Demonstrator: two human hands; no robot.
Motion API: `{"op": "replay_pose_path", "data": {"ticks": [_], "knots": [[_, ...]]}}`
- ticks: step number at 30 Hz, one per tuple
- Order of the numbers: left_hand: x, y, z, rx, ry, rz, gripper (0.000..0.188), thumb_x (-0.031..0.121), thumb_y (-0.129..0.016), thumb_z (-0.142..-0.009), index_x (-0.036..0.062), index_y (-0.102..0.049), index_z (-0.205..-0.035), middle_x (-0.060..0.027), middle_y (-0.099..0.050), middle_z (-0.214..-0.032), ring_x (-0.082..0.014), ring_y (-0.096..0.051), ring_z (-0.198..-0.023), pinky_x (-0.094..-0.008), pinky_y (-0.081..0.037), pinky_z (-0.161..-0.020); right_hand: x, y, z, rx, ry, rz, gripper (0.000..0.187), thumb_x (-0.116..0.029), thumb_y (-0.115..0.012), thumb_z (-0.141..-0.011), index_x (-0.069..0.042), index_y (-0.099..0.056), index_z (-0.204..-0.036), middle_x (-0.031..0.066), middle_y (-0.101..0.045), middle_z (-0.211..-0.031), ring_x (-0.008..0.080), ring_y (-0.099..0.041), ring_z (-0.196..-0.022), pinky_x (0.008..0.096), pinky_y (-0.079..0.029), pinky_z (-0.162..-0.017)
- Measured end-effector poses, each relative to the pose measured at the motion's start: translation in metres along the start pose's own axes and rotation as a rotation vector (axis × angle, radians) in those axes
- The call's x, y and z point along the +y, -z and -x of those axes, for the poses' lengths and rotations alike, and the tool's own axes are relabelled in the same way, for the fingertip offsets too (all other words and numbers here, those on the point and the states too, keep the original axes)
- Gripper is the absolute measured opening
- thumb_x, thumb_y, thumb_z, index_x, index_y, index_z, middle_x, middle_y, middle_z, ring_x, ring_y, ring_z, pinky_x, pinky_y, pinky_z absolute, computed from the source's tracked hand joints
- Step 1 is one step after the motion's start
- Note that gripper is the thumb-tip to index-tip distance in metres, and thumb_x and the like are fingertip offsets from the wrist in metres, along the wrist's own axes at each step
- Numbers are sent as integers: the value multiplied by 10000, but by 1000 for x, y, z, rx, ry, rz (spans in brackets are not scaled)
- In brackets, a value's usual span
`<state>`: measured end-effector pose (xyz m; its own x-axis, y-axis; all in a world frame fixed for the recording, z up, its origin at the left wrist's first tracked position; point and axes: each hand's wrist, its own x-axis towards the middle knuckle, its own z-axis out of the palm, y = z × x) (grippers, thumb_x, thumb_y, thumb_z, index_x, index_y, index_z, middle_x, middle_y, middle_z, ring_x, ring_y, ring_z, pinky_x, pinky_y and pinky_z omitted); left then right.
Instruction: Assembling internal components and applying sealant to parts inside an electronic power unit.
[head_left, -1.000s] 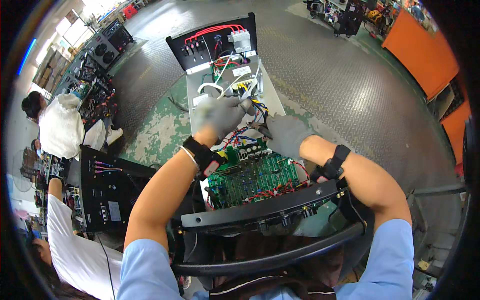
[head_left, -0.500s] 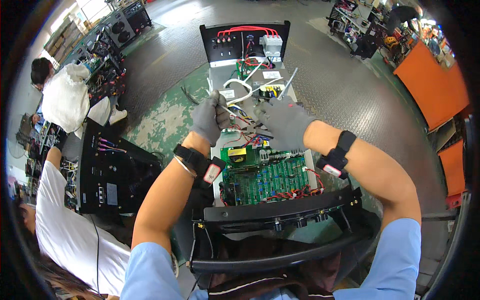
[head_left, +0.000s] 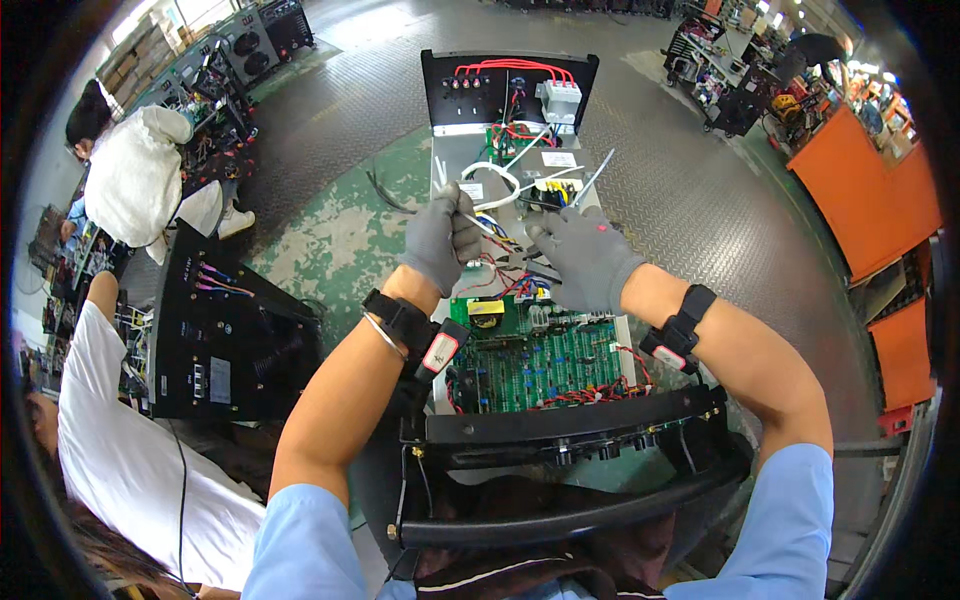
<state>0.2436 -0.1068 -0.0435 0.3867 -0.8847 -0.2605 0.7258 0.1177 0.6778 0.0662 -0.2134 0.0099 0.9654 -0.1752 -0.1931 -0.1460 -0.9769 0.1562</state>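
— What is the biggest thing in view?
— An open machine chassis [head_left: 455,150] lying flat on the floor, with a black rear panel [head_left: 510,88] at its far end carrying red wires [head_left: 505,68]. Nearer the person than that panel, inside the chassis, sits a green circuit board [head_left: 545,360], and a black front panel [head_left: 570,425] closes the near end.
— And beside the chassis?
— To its left stands a second black unit [head_left: 225,335], with a person in a white shirt [head_left: 130,470] next to it and another person in white [head_left: 135,180] farther off.
— Where are the hands?
— Both wear grey gloves and hover over the middle of the chassis, just beyond the circuit board. The left hand [head_left: 440,238] is clenched, pinching a thin white cable tie [head_left: 478,222] between its fingertips. The right hand [head_left: 585,255] is curled over the bundle of red and black wires [head_left: 505,272]; whether it grips them I cannot tell.
— And the tie itself?
— It runs from the left hand toward the wire bundle, between the two hands.
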Motion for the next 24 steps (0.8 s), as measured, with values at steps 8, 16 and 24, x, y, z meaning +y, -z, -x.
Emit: {"op": "replay_pose_path", "data": {"ticks": [8,16,24], "knots": [[-1,1,-2,-31,15,9,334,365,-385,-996,149,-434,-746,74,-240,-558,-60,-212,-427,-221,-181,-390,-4,-10,-13,-64,47,-149,469,-231,-607,-747,-11,-523,-1152,195,-587,-1064,321,-577,-1011,434,-465,-828],[25,21,30,-23,-25,15,328,371,-447,-964,150,-481,-725,43,-407,-572,-74,-349,-435,-229,-266,-383,54,43,49,269,-28,-474,414,-248,-677,-730,-88,-601,-1105,158,-619,-1018,326,-601,-914,407,-484,-810],[23,34,220,163,-296,-634,483,486,-377,-969,82,-515,-743,10,-499,-634,-72,-423,-514,-223,-323,-434,0,86,249,583,-453,-1264,299,-243,-611,-776,-1,-582,-948,63,-557,-714,139,-553,-651,280,-442,-585]]}}
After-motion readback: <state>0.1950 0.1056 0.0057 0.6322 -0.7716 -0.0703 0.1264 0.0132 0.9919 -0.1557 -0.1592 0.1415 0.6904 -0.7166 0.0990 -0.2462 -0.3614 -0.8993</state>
